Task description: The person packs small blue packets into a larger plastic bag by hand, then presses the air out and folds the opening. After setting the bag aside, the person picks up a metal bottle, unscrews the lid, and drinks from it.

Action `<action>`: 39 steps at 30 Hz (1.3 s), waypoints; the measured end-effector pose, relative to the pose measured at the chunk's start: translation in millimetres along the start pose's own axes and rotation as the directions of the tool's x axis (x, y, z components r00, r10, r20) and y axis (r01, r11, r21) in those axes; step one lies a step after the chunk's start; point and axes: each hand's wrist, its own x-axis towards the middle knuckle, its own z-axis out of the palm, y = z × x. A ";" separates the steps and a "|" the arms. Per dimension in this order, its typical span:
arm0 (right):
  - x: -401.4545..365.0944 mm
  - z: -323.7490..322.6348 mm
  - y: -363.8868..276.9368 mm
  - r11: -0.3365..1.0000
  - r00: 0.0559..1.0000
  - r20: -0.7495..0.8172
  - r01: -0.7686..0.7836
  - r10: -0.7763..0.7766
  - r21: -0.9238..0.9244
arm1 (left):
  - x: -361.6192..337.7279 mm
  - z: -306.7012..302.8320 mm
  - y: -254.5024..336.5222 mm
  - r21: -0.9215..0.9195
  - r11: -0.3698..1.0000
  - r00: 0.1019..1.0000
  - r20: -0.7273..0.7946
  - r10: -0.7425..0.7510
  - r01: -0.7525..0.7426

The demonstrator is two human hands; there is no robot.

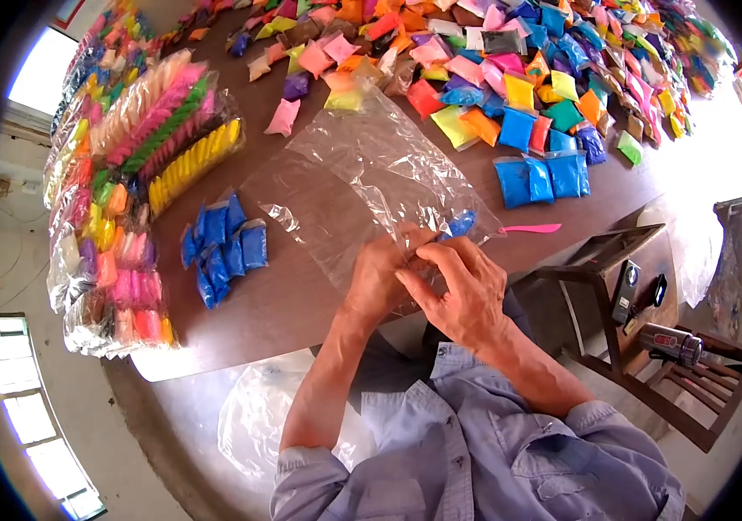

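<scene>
A large clear plastic bag (pixel 388 156) lies spread over the table in front of me, its near end gathered at my fingers. My left hand (pixel 381 271) pinches that end from the left. My right hand (pixel 466 286) meets it there, thumb and fingers closed on the same plastic. Just beyond the right knuckles shows a small blue packet (pixel 459 224), partly covered by the hand. A pink plastic spoon-like stick (pixel 531 228) rests to the right. Left of the bag sits a small pile of blue packets (pixel 223 247); several more blue packets (pixel 569 174) lie at the right.
A big heap of colourful packets (pixel 484 69) covers the back of the brown table (pixel 241 339). Bagged rows of packets (pixel 193 165) are stacked along the left edge. A wooden stool (pixel 605 286) on the right carries a dark flask-like item (pixel 670 343). Clear plastic (pixel 258 412) hangs below the table.
</scene>
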 end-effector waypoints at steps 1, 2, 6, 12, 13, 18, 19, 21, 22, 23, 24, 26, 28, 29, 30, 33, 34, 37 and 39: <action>-2.5 1.7 3.3 1.000 1.000 -0.002 0.002 -0.002 -0.001 | -0.1 0.0 -0.1 0.031 0.999 1.000 -0.014 0.017 -0.016; -6.7 5.7 8.6 1.000 1.000 -0.012 0.029 -0.029 -0.003 | 0.2 0.2 -0.8 0.031 0.999 1.000 -0.016 0.019 -0.018; -1.4 2.6 5.6 0.986 0.988 -0.065 0.142 -0.137 0.082 | 2.1 -1.0 0.5 0.194 0.977 0.996 0.023 0.090 -0.093; 0.0 -9.9 0.3 0.974 0.975 -0.066 0.216 -0.211 0.071 | 4.2 -6.2 14.0 0.307 0.940 0.982 0.157 0.102 -0.147; -0.3 -11.6 -0.5 0.976 0.977 -0.068 0.206 -0.201 0.075 | 4.3 -6.9 15.5 0.375 0.910 0.974 0.201 0.103 -0.174; 1.7 -13.0 1.3 0.970 0.980 -0.078 0.193 -0.183 0.150 | 7.8 -7.2 6.9 0.199 0.963 0.969 0.202 0.141 -0.182; 1.6 -11.6 3.0 0.965 0.983 -0.074 0.181 -0.170 0.190 | 9.6 -6.9 6.6 0.069 0.988 0.975 0.189 0.120 -0.136; -0.6 -11.3 8.1 0.963 0.988 -0.041 0.153 -0.147 0.223 | 14.1 -7.0 11.3 0.040 0.993 0.979 0.179 0.098 -0.107; -1.4 -12.2 11.2 0.959 0.992 -0.005 0.126 -0.129 0.253 | 16.8 -6.8 14.5 0.010 0.997 0.983 0.165 0.077 -0.080; 0.0 -14.6 13.3 0.960 0.992 -0.007 0.122 -0.125 0.251 | 18.6 -7.4 17.9 0.008 0.997 0.982 0.170 0.077 -0.079; 2.1 -18.3 14.7 0.950 0.990 -0.006 0.135 -0.139 0.280 | 18.5 -8.6 21.7 0.036 0.996 0.974 0.218 0.066 -0.076; 1.0 -25.0 22.4 0.940 0.989 -0.006 0.146 -0.151 0.309 | 16.3 -4.8 18.9 0.064 0.995 0.962 0.267 0.053 -0.073; -5.7 -36.7 39.6 0.971 0.979 -0.117 0.185 -0.168 0.150 | 13.8 5.1 7.2 0.315 0.915 0.963 0.176 0.205 -0.252; -6.3 -43.5 49.0 0.971 0.979 -0.116 0.183 -0.167 0.153 | 13.3 5.8 7.7 0.316 0.915 0.964 0.176 0.201 -0.249; -6.1 -50.2 59.1 0.994 0.991 -0.115 0.073 -0.063 0.078 | 13.9 5.3 13.2 0.333 0.925 0.977 0.172 0.129 -0.181; -10.1 -47.6 72.1 0.997 0.993 -0.093 -0.070 0.073 0.033 | 13.1 7.6 8.5 0.396 0.902 0.977 0.186 0.107 -0.174; -13.0 -44.3 75.5 0.993 0.992 -0.063 -0.103 0.107 0.065 | 12.9 8.2 6.4 0.441 0.867 0.966 0.210 0.153 -0.233; -17.4 -34.1 71.5 0.986 0.990 -0.058 -0.123 0.130 0.112 | 15.2 9.0 17.8 0.566 0.796 0.962 0.262 0.073 -0.214; -15.8 -31.5 70.8 0.985 0.989 -0.063 -0.125 0.133 0.118 | 14.2 9.5 15.8 0.552 0.812 0.967 0.248 0.058 -0.190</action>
